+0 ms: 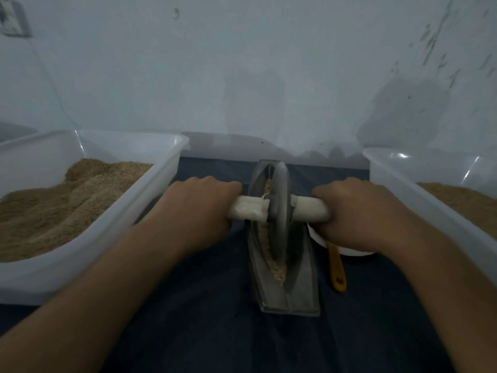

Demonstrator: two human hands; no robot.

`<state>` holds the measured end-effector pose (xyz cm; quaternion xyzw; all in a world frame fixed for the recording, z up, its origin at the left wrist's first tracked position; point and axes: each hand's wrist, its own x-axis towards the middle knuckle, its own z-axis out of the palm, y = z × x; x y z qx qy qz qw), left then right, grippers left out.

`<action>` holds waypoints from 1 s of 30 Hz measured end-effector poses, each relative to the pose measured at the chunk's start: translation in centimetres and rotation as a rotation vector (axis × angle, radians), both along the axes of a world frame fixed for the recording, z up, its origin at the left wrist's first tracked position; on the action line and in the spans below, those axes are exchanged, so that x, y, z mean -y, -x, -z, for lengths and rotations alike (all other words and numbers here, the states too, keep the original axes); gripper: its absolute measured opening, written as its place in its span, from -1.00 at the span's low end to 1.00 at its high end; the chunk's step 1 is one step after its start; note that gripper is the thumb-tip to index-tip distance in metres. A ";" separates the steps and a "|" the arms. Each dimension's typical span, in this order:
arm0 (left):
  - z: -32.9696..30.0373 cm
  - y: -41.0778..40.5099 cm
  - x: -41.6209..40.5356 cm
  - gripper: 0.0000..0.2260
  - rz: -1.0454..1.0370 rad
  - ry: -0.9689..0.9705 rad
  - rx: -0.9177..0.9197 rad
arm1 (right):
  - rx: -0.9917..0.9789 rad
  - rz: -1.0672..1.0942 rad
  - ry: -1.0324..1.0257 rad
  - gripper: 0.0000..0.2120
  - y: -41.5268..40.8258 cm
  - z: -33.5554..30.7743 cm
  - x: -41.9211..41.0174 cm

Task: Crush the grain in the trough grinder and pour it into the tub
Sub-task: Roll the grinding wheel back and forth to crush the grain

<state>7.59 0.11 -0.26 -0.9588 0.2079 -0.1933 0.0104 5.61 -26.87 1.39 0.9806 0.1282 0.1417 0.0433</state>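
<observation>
Fingers of the left hand (204, 205) and the right hand (355, 208) are curled tight around the two ends of the white handle (309, 208), whose grey wheel (281, 211) stands in the trough grinder (298, 286) at mid-tabletop. Crushing looks underway, the grain (277, 273) still coarse, so next comes steady rolling along the trough. Both forearms reach straight forward, knuckles up, between the left tub (161, 168) and the right tub (398, 170).

A plain workroom for hand-milling grain: a scuffed pale wall (242, 76), a dark cloth-covered surface (215, 332), and clear plastic tubs (166, 168) heaped with tan meal (53, 205).
</observation>
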 end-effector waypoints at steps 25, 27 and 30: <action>1.2 -2.8 1.6 -0.87 -0.094 0.001 0.215 | 0.356 0.099 0.016 -0.87 -3.6 2.4 -1.4; 1.2 -3.0 1.6 -0.83 -0.067 0.004 0.250 | 0.373 0.069 0.003 -0.84 -3.4 2.6 -1.0; -0.1 -1.5 0.7 -0.83 -0.024 -0.003 -0.001 | 0.148 -0.002 0.009 -0.78 -1.9 1.0 0.0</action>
